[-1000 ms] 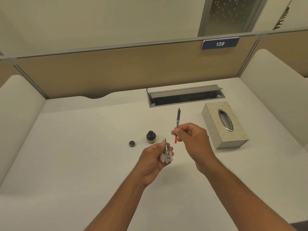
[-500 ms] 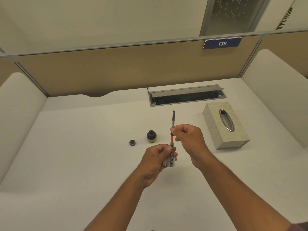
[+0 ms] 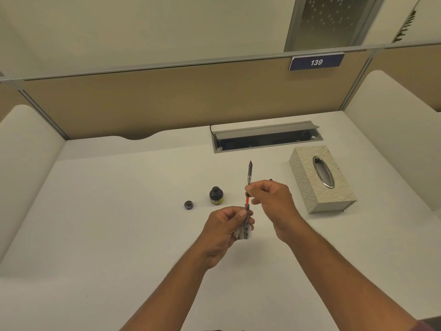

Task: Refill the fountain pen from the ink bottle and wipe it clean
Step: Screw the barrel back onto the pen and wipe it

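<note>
Both hands hold the fountain pen in two parts above the middle of the white bench (image 3: 107,223). The left hand (image 3: 223,229) has its grip clenched round the pen barrel (image 3: 247,222), a grey patterned tube held nearly upright. A crumpled bit of tissue (image 3: 238,234) is tucked into the same grip at the tube's lower end. The right hand (image 3: 272,199), at 1 o'clock of the left, pinches the pen front section (image 3: 249,174) between thumb and fingertips, with the nib pointing to 12 o'clock, away from the person. Below the pinch the red converter (image 3: 247,200) runs down toward 6 o'clock and meets the open mouth of the barrel; how far it sits inside cannot be told.

The ink bottle (image 3: 216,195) stands open on the bench at 11 o'clock of the left hand, near it but apart. Its cap (image 3: 188,204) lies near the bottle at 8 o'clock. A patterned tissue box (image 3: 303,170) with an oval metal-rimmed slot lies at 3 o'clock of the right hand, apart from it. At 12 o'clock an open cable hatch (image 3: 267,137) is set into the bench before the tan partition (image 3: 143,103), which bears a blue plate (image 3: 316,62) reading 139.
</note>
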The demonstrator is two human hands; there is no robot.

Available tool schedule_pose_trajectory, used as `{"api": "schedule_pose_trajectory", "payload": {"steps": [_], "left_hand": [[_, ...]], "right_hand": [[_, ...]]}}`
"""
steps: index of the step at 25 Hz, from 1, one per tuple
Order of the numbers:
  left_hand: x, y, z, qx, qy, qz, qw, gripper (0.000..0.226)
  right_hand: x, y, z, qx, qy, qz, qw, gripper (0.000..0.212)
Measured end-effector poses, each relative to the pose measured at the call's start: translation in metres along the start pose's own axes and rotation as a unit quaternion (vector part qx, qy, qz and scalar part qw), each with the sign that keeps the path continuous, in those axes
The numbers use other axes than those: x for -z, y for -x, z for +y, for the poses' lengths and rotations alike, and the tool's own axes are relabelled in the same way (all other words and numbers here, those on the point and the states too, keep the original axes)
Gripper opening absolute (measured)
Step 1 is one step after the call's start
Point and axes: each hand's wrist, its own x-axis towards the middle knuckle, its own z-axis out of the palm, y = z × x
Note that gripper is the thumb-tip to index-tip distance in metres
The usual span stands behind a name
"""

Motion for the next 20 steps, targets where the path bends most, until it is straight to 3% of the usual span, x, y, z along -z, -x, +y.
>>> {"api": "schedule_pose_trajectory", "payload": {"steps": [6, 13, 20], "left_hand": [[0.002, -0.002, 0.007, -0.033, 0.011, 0.007, 0.999, 0.025], [0.004, -0.005, 0.007, -0.049, 0.007, 0.021, 0.999, 0.024], [0.001, -0.006, 0.012, -0.042, 0.058, 0.036, 0.997, 0.022]], "right_hand": [[-0.001, 0.01, 0.01, 0.021, 0.01, -0.044, 0.999, 0.01], [-0.002, 0.011, 0.01, 0.045, 0.007, -0.003, 0.999, 0.03], [-0.005, 0.027, 0.025, 0.121, 0.103, 0.047, 0.986, 0.009]]}}
